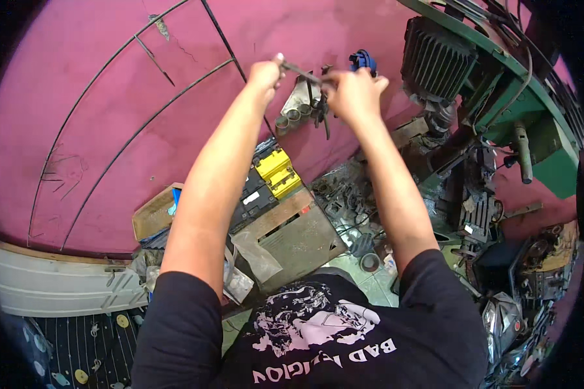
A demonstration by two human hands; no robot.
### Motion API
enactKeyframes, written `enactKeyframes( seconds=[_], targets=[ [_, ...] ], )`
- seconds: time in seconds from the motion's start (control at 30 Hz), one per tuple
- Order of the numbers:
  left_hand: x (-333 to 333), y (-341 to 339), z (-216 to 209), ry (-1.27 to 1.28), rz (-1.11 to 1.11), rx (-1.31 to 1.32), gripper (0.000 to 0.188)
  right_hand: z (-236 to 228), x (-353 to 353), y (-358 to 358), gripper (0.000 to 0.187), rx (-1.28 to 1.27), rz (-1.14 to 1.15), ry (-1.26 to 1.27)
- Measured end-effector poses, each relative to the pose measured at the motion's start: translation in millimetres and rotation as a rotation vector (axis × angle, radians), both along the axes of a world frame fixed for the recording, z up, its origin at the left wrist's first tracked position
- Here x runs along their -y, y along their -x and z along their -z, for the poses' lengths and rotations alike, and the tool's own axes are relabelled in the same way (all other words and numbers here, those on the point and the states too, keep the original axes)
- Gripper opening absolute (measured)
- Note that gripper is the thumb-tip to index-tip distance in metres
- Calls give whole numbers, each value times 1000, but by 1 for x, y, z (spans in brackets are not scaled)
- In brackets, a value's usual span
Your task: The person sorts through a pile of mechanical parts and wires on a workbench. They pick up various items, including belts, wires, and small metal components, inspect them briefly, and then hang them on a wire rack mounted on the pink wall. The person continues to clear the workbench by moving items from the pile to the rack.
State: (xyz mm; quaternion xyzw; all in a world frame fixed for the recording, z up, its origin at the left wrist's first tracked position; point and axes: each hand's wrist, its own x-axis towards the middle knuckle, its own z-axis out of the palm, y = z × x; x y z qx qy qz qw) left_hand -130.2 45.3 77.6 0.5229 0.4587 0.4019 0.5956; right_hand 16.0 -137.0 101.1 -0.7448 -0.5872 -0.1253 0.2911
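My left grip (266, 76) is closed on one end of a thin dark rod (302, 72), held up before the pink wall (344, 32). My right grip (357, 94) is at its other end, too blurred to tell whether it is closed. Lower down, between my forearms, is a yellow case (278, 174)

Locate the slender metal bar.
In the head view's upper centre, the slender metal bar runs from the left hand to the right hand, before the pink wall.
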Motion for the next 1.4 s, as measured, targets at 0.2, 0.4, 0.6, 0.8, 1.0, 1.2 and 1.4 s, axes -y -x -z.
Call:
enactKeyframes(
  seconds=[0.2,0.4,0.6,0.8,1.0,1.2,1.4],
  targets=[
    [16,-42,75,-448,-145,-853,70,122,-15,16,23,102,15,41],
    [43,-31,79,-460,-95,-1092,89,184,-29,34,44,187,107,164],
    [110,37,119,-844,-149,-822,62,204,22,57,60,-97,37,153],
    [280,197,212,-771,-129,-682,27,294,161,138,56,-192,-194,349],
    [435,375,266,-442,-242,-979,29,328,225,231,64,-170,-657,797],
    [523,491,295,-165,-304,-1302,45,335,204,318,71,-38,-437,926],
    [555,563,305,-33,-321,-1266,50,327,209,376,56,-22,-388,995]
  ],
)
